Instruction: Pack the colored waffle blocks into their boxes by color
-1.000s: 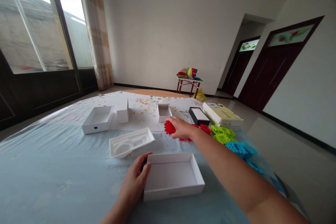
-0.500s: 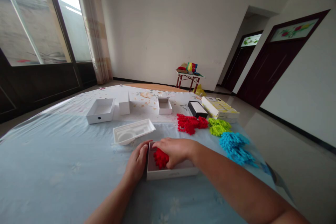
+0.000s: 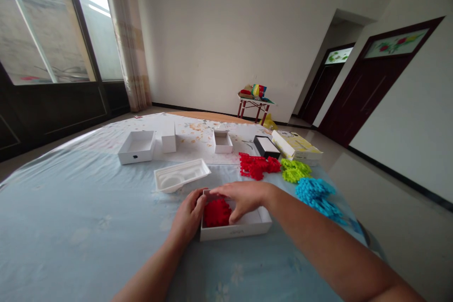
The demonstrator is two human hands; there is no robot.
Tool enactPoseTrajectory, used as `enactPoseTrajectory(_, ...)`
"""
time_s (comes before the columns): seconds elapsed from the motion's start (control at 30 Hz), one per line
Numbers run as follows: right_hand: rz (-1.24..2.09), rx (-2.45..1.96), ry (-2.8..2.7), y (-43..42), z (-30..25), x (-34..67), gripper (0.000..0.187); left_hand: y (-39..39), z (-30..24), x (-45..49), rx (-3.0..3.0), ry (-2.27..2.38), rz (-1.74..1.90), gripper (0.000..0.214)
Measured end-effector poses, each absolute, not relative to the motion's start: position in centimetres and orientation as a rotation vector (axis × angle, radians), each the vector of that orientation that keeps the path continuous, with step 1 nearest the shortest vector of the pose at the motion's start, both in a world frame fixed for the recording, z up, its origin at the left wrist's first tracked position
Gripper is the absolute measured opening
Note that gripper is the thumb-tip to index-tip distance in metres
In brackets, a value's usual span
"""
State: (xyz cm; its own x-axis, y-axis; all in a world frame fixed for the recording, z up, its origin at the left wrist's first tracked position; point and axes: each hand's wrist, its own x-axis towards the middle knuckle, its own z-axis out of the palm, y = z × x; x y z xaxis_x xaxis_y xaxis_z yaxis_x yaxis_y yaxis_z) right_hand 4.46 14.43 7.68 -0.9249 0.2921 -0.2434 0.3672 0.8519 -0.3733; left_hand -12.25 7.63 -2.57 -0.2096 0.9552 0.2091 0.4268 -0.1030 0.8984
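A shallow white box [image 3: 236, 231] lies low in the middle of the head view. A clump of red plastic building pieces [image 3: 216, 212] fills its left part. My left hand [image 3: 189, 212] grips the box at its left end, its fingers bent along the wall. Arched over the red clump is my right hand [image 3: 244, 198], with thumb and fingers wide apart; the thumb lies by the clump's right side and the fingertips reach its far side. Some fingertips are hard to make out against the rim.
A white tray [image 3: 182, 175] lies beyond the box. Farther back stand white boxes [image 3: 136, 155], [image 3: 169, 144], [image 3: 222, 148], a black-edged box [image 3: 266, 146] and a yellow-white carton [image 3: 299, 145]. Red [image 3: 256, 166], green [image 3: 296, 171] and blue pieces [image 3: 318, 196] are heaped at right.
My right hand has spread wider and lifted slightly, so more of the red clump shows in the box. My left hand stays at the box's left end.
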Motion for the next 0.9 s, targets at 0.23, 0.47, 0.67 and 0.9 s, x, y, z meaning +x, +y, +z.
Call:
enactPoseTrajectory(0.23,-0.723,0.666,2.788,14.1,6.4,6.3,0.052,7.7,-2.6,-12.3,1.539,1.673,1.276,0.041)
enactPoseTrajectory(0.47,-0.886,0.643,2.816,13.2,5.2,5.9,0.054,7.9,-2.8,-12.4,1.526,1.661,1.293,0.041)
enactPoseTrajectory(0.67,-1.136,1.103,3.037,16.3,5.4,8.4,0.045,7.9,-2.6,-12.6,1.502,1.642,1.239,0.045)
enactPoseTrajectory(0.9,-0.147,2.148,2.798,25.2,5.1,15.8,0.038,8.0,-2.1,-12.7,1.537,1.695,1.217,0.043)
